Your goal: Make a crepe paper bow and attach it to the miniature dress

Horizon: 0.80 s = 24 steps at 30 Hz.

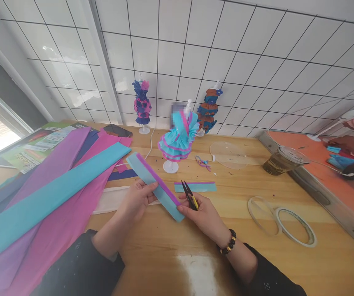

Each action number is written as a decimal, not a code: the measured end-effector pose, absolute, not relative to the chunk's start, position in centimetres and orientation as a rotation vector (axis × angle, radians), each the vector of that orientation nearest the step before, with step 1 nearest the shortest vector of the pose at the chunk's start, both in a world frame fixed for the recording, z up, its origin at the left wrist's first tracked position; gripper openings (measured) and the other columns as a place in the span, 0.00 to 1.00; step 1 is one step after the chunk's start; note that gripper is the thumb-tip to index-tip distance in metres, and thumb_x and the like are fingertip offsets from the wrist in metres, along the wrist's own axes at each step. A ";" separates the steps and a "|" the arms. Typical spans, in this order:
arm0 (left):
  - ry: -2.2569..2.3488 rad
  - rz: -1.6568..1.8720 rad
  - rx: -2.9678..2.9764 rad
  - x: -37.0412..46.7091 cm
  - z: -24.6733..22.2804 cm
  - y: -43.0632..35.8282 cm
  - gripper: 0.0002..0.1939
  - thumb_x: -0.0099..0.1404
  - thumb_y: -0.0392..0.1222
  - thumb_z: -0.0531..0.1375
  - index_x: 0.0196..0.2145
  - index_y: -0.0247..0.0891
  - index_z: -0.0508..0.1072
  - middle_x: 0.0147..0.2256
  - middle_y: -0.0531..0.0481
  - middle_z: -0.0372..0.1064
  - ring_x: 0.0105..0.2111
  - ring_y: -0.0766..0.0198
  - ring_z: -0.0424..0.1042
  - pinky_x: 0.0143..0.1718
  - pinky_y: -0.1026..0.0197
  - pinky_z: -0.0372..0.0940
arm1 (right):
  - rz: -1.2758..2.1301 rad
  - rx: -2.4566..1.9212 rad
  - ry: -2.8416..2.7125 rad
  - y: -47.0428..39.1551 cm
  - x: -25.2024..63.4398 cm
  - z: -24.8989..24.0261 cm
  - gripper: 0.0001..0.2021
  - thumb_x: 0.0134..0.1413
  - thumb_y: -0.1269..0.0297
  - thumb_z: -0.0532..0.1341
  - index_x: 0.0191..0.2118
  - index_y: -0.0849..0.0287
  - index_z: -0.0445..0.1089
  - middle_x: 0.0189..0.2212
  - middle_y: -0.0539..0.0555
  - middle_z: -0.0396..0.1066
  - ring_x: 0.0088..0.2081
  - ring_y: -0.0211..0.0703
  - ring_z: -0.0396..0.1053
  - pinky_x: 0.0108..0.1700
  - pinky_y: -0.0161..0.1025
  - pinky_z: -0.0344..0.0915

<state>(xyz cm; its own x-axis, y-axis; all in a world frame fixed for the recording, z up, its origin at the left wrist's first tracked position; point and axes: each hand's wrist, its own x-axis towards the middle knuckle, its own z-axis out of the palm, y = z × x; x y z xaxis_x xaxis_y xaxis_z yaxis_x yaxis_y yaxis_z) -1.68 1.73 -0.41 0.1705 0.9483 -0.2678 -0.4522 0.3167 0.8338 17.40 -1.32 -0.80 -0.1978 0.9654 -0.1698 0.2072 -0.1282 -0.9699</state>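
Note:
A light-blue crepe paper strip point(161, 194) with a purple edge slants between my two hands above the table. My left hand point(138, 198) pinches its middle between thumb and fingers. My right hand point(204, 211) grips its lower end with thumb and fingertip, and also holds small black snips point(189, 194) with a yellow part, points aimed up and away. Just beyond the right hand, a second blue strip with a purple edge point(195, 187) lies flat. Behind it stands a doll-size stand in a blue and purple paper dress point(178, 133).
Sheets of blue, purple and pink crepe paper point(62, 185) cover the left side. Two more dressed stands, navy-pink point(142, 102) and brown-teal point(208, 109), stand by the tiled wall. Tape rolls point(297, 227), a lidded cup point(283, 160) and an orange-bottomed tray point(313, 164) are at right.

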 end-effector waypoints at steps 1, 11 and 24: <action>0.908 1.133 0.684 -1.7 -0.4 1.7 0.13 0.50 0.40 0.63 0.34 0.34 0.70 0.33 0.45 0.73 0.34 0.59 0.72 0.39 0.55 0.66 | 1.383 -1.370 -1.436 -1.3 17.4 -0.9 0.16 0.41 0.57 0.63 0.37 0.59 0.65 0.24 0.49 0.70 0.29 0.42 0.69 0.35 0.40 0.65; 0.937 1.006 0.704 -1.2 -0.1 1.3 0.11 0.47 0.40 0.65 0.29 0.32 0.72 0.30 0.47 0.73 0.32 0.59 0.72 0.36 0.54 0.67 | 1.357 -1.362 -1.439 -1.4 17.4 -0.9 0.16 0.41 0.58 0.63 0.37 0.59 0.65 0.24 0.48 0.69 0.28 0.41 0.68 0.34 0.39 0.64; 1.116 1.055 0.789 -1.1 0.3 1.4 0.17 0.47 0.47 0.64 0.31 0.32 0.71 0.30 0.46 0.73 0.33 0.56 0.72 0.37 0.51 0.68 | 1.297 -1.361 -1.498 -1.5 17.5 -0.5 0.13 0.45 0.60 0.60 0.38 0.61 0.64 0.24 0.49 0.68 0.28 0.40 0.66 0.33 0.37 0.63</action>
